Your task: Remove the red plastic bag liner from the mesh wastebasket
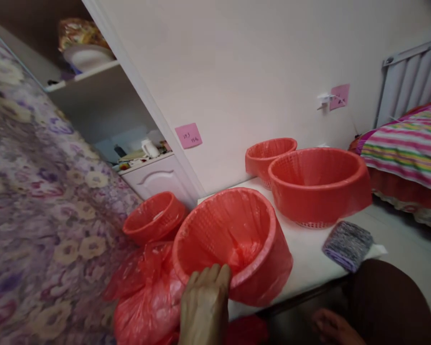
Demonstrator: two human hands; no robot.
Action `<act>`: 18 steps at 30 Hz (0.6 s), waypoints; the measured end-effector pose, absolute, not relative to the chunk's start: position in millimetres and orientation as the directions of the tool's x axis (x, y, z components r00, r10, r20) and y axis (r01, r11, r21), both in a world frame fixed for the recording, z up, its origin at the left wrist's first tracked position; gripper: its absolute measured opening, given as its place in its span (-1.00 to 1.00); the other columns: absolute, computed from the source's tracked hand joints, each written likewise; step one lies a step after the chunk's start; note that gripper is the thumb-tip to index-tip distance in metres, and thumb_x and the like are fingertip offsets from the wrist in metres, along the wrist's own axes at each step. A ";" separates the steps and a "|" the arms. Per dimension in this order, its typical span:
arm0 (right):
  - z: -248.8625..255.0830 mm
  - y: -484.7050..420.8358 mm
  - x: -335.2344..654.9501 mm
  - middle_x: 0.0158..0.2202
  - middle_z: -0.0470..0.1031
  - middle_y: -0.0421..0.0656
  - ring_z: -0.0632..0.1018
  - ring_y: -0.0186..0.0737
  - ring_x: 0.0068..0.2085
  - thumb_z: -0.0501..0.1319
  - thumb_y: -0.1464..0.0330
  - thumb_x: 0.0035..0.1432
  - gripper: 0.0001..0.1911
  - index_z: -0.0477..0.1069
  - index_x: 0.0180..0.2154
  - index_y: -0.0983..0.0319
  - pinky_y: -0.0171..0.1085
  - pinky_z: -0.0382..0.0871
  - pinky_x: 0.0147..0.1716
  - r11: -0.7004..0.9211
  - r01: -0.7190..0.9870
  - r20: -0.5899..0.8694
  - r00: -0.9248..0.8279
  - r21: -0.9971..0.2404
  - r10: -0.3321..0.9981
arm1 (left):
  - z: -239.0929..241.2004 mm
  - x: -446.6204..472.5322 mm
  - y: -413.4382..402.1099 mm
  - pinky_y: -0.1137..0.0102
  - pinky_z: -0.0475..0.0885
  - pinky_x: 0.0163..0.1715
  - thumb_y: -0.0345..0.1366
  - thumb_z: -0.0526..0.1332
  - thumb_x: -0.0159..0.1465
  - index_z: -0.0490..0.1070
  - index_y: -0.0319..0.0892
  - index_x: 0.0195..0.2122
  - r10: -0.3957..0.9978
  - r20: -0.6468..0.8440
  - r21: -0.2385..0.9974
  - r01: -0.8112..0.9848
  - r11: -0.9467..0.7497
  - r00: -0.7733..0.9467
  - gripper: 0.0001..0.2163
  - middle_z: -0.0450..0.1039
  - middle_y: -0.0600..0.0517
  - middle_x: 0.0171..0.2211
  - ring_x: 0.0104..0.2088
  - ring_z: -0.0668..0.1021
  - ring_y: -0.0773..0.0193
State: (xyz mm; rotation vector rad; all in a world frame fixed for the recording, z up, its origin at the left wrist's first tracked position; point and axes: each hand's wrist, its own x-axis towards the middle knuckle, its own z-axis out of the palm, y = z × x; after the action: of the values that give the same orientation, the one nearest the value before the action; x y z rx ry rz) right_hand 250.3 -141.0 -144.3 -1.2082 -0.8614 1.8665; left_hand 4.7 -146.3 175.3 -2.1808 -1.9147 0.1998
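Fingers of the left hand [204, 306] curled over the near rim of a red mesh basket [233, 244], gripping the rim together with the red plastic liner bag [242, 256] tucked inside it. That basket stood tilted toward the camera at the near edge of a white table [309, 261], its liner pushed in and folded over most of the rim, so the lining of this one looked nearly finished. The right hand [332, 327] lay low by the dark trouser leg, loosely open and holding nothing. Just left of the gripped basket, a heap of loose red plastic bags [147, 302] lay crumpled below the table edge, apparently the unused supply. Behind that heap sat a smaller red basket [154, 218], whose lining I could not judge. A folded grey cloth [347, 244] rested on the table's right end. Farther back, a large basket [318, 184] already wore a bag over its rim, and a small basket [269, 155] touched it behind; its liner was unclear.
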 end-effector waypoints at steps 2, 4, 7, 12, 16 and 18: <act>-145.6 -144.7 255.1 -0.53 0.43 -0.23 0.44 -0.22 -0.55 0.45 0.01 -0.34 -0.58 0.41 -0.52 0.12 -0.17 0.33 -0.54 -0.507 -0.221 -0.457 -0.243 -0.833 0.856 | 168.8 10.2 -153.3 0.23 0.27 -0.25 -0.53 0.07 0.25 0.43 -0.08 -0.32 0.975 0.091 -0.268 0.948 -0.172 0.203 -0.78 0.51 0.01 -0.37 -0.31 0.53 0.13; -144.5 -146.8 258.3 -0.48 0.48 -0.21 0.47 -0.21 -0.52 0.43 0.00 -0.35 -0.59 0.44 -0.50 0.12 -0.19 0.33 -0.50 -0.509 -0.221 -0.468 -0.215 -0.832 0.857 | 162.1 12.2 -157.3 0.25 0.27 -0.27 -0.55 0.07 0.24 0.42 -0.09 -0.34 0.957 0.133 -0.260 0.941 -0.217 0.257 -0.78 0.49 0.02 -0.39 -0.33 0.51 0.15; -142.4 -148.2 259.9 -0.48 0.49 -0.20 0.45 -0.27 -0.52 0.44 0.00 -0.36 -0.57 0.47 -0.50 0.15 -0.24 0.30 -0.50 -0.516 -0.219 -0.476 -0.209 -0.828 0.854 | 151.3 6.9 -158.9 0.25 0.27 -0.27 -0.53 0.05 0.25 0.42 -0.08 -0.33 0.932 0.193 -0.223 0.939 -0.263 0.307 -0.78 0.45 0.03 -0.42 -0.34 0.48 0.15; -128.3 -145.5 263.3 -0.45 0.54 -0.18 0.42 -0.39 -0.55 0.47 -0.05 -0.30 -0.51 0.52 -0.45 0.18 -0.34 0.24 -0.52 -0.519 -0.229 -0.461 -0.262 -0.824 0.848 | 141.4 -8.4 -155.6 0.24 0.29 -0.24 -0.42 0.05 0.30 0.39 -0.08 -0.27 0.853 0.292 -0.142 0.902 -0.409 0.433 -0.84 0.46 0.04 -0.38 -0.38 0.43 0.18; -88.1 -140.2 269.1 -0.34 0.58 -0.16 0.41 -0.45 -0.54 0.43 0.02 -0.10 -0.60 0.56 -0.38 0.21 -0.38 0.25 -0.51 -0.464 -0.288 -0.369 -0.326 -0.838 0.870 | 149.2 -12.7 -161.3 0.18 0.34 -0.09 -0.36 0.05 0.36 0.34 -0.07 -0.01 0.719 0.446 -0.065 0.820 -0.568 0.533 -0.79 0.53 0.01 -0.23 -0.23 0.52 0.16; -64.9 -135.0 269.7 -0.29 0.59 -0.16 0.46 -0.41 -0.46 0.40 0.12 0.03 -0.71 0.57 -0.32 0.20 -0.39 0.32 -0.44 -0.441 -0.350 -0.325 -0.345 -0.826 0.881 | 147.4 -20.5 -169.3 0.13 0.35 0.06 -0.27 0.13 0.34 0.26 -0.01 0.15 0.698 0.563 0.015 0.839 -0.544 0.442 -0.65 0.48 -0.05 0.00 0.00 0.50 0.08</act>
State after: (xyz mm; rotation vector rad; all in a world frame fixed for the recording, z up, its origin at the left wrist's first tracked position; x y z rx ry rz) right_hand 269.7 -135.0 -64.9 -1.0042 -0.8382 1.8867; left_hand -20.5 -169.3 147.4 -2.4301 -1.3289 -0.7604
